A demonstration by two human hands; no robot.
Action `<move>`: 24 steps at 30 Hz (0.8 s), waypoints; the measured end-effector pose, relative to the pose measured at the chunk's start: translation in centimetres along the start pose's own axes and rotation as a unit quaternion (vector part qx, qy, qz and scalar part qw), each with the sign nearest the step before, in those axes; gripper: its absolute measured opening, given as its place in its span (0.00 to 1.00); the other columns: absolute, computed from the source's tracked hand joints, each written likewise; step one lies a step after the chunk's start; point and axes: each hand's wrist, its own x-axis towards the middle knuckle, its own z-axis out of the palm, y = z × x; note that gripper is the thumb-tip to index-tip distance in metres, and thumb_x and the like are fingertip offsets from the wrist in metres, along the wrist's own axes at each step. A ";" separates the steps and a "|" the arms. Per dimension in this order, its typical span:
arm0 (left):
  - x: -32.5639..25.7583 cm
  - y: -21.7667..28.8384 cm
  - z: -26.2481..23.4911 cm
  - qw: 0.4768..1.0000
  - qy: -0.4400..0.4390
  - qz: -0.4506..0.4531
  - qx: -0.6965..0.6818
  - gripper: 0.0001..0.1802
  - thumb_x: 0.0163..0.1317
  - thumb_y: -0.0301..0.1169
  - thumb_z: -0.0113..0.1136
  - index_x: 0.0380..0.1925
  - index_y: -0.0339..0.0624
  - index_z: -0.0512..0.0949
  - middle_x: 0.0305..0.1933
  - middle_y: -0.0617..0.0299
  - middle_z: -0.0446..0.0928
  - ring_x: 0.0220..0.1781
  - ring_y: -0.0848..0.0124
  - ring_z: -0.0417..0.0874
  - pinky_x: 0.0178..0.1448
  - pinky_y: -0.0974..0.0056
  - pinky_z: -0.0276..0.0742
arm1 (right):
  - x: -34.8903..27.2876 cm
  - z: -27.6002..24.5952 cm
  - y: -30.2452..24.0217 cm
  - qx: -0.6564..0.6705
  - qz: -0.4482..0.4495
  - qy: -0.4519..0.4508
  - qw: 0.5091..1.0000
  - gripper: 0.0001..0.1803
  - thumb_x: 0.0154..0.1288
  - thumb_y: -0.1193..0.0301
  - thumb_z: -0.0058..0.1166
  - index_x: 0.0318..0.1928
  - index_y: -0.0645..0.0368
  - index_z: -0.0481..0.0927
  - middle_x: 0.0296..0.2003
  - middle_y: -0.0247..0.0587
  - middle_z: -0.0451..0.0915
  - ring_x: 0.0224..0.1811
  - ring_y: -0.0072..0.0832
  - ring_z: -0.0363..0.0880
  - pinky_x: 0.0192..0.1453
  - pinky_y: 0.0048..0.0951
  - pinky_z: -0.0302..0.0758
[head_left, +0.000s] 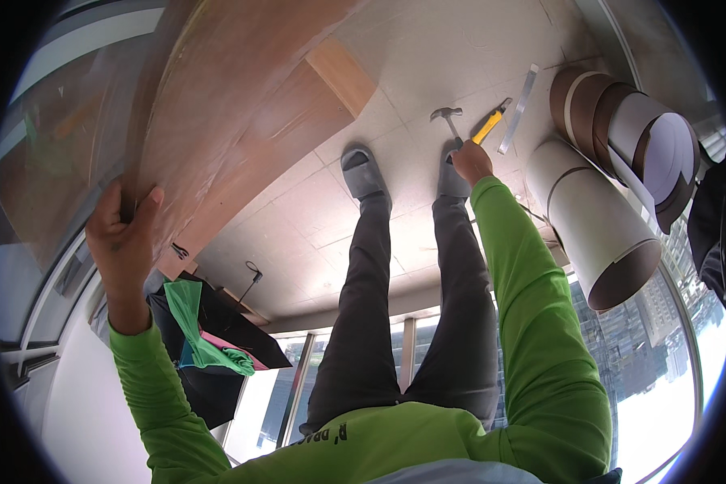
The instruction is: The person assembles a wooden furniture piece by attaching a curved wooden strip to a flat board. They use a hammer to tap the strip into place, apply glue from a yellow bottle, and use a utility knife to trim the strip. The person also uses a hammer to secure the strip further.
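Observation:
My left hand (123, 238) grips the near edge of a large brown wood-look panel (234, 89), thumb on one side and bent fingers on the other. The panel rises across the upper left, and part of its extent is out of view. In my right hand (471, 161) is a claw hammer (446, 114), its steel head pointing away from me and its handle partly covered by my fingers. Just beyond that hand a yellow utility knife (489, 124) shows; its near end meets my fingers in the picture. A metal ruler (518, 109) lies farther right on the floor.
Rolls of brown-backed sheet (593, 226) stand or lie at the right. Small scissors (180, 251) lie by the panel's lower edge. A black box or bag with green cloth (189, 310) sits at lower left. Windows line the near side; tiled floor (298, 218) lies around my slippers.

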 end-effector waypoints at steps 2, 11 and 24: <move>-0.7 -1.9 -0.4 1.000 -0.003 -0.002 0.029 0.08 0.63 0.24 0.68 0.37 0.32 0.79 0.25 0.73 0.73 0.29 0.84 0.65 0.35 0.77 0.62 | 0.8 0.8 -1.7 0.047 0.003 -0.012 0.999 0.22 0.69 0.58 0.55 0.53 0.64 0.77 0.48 0.58 0.84 0.55 0.53 0.81 0.58 0.49 0.78; -1.8 -6.8 -0.6 0.993 0.075 -0.069 0.054 0.23 0.64 0.29 0.69 0.55 0.28 0.77 0.51 0.55 0.82 0.51 0.70 0.79 0.58 0.66 0.73 | 3.6 8.0 0.0 0.102 -0.018 -0.053 0.993 0.20 0.69 0.61 0.55 0.53 0.61 0.72 0.49 0.58 0.83 0.56 0.54 0.80 0.59 0.50 0.76; -1.4 -7.2 0.1 0.967 0.173 -0.158 0.100 0.32 0.66 0.46 0.66 0.57 0.26 0.77 0.55 0.48 0.81 0.53 0.63 0.80 0.61 0.60 0.74 | 12.5 1.8 9.3 0.227 0.138 0.136 0.954 0.25 0.67 0.53 0.53 0.49 0.65 0.79 0.45 0.59 0.84 0.50 0.54 0.83 0.56 0.48 0.78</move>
